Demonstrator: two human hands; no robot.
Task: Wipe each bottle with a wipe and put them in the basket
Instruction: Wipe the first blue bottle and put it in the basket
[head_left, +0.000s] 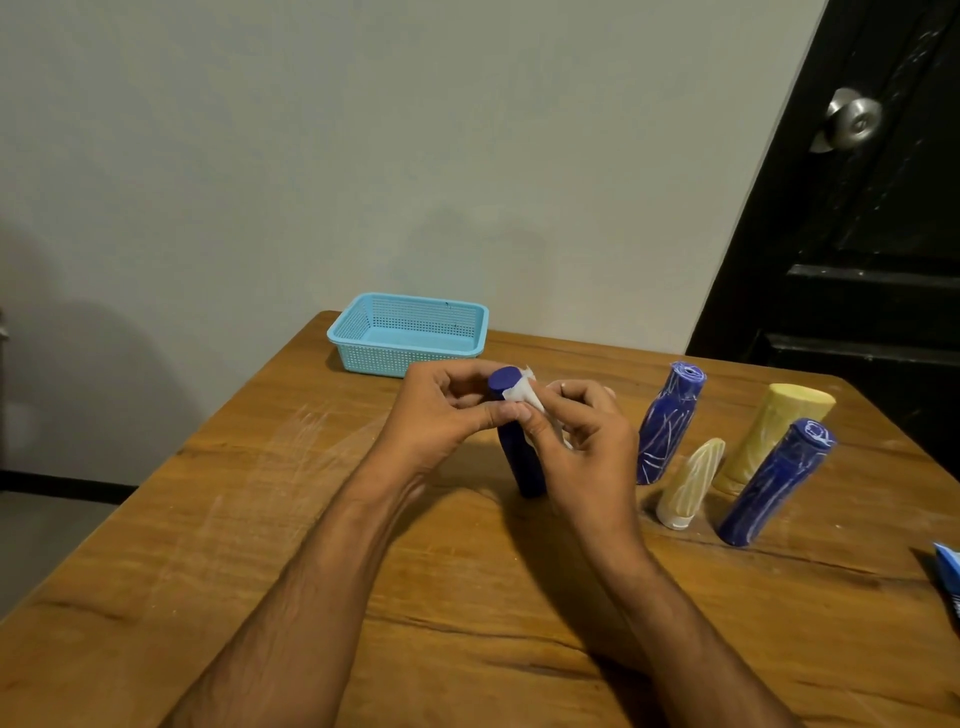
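Centre of frame: a plain dark-blue plastic bottle (519, 457) is standing w/ its base on the scuffed brown wooden table (260, 519), leaning slightly left at the top, caught btwn both hands. The left hand (447, 415) is sitting on the bottle's left side near the top, fingers curled round the neck area, thumb lying across the front just below the round blue cap. The right hand (582, 436) is pressing in from the right, fingers bent and pinching a small crumpled white wipe (524, 397) against the bottle's upper right side, right beside the cap; the two thumbs are nearly touching in front. The bottle's lower half is showing below and btwn the wrists. Upper centre, beyond the hands at the table's far edge, a light-blue perforated plastic basket (410, 332) is sitting w/ nothing visible inside. Right of the hands, four more bottles are standing close together: a blue bottle streaked w/ white scribbles (667, 423) nearest the right hand, a small cream bottle w/ white streaks (688, 483) lower right of it, a larger pale-yellow bottle (769, 436) behind, and a second scribbled blue bottle (776, 480) in front of that one. At the far right edge, a blue-and-white packet (948, 571) is poking into frame. A black door w/ a metal knob (852, 119) is filling the upper right.
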